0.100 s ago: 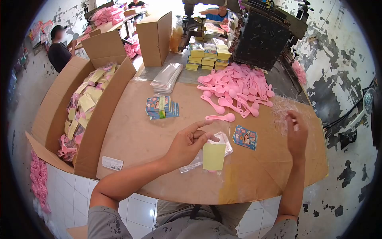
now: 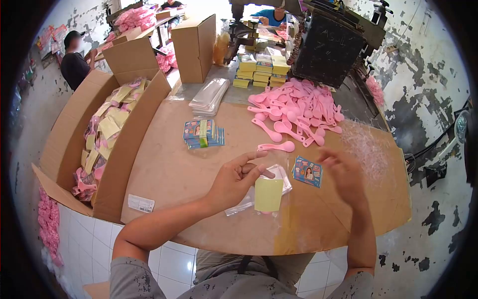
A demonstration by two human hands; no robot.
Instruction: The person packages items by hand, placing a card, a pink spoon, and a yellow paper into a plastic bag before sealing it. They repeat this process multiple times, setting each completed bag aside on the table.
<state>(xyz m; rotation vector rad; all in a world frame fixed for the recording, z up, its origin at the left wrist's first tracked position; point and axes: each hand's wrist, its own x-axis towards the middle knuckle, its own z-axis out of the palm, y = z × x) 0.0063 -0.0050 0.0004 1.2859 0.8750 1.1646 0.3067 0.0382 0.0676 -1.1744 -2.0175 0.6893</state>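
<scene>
My left hand (image 2: 233,178) is at the open end of a clear plastic bag (image 2: 266,213) on the table; its thumb and a finger close at the bag's mouth, the index finger raised apart. A pale yellow card (image 2: 269,195) shows in that bag, with a bit of pink under its lower edge. Further clear bags (image 2: 242,205) lie beneath. My right hand (image 2: 343,174), blurred, hovers just right of a small pile of blue printed cards (image 2: 307,171), fingers apart and nothing visible in them. One pink scoop (image 2: 277,146) lies beyond my left fingertips.
A heap of pink scoops (image 2: 298,107) lies at the back. Banded blue cards (image 2: 203,134) and a stack of clear bags (image 2: 210,96) sit left of it. Plastic scraps (image 2: 368,149) lie right. A carton (image 2: 107,184) of packed bags stands left. A black machine (image 2: 326,47) stands behind.
My right hand has moved left from above the plastic scraps towards the small pile of blue cards, its fingers spreading. My left hand stays at the bag.
</scene>
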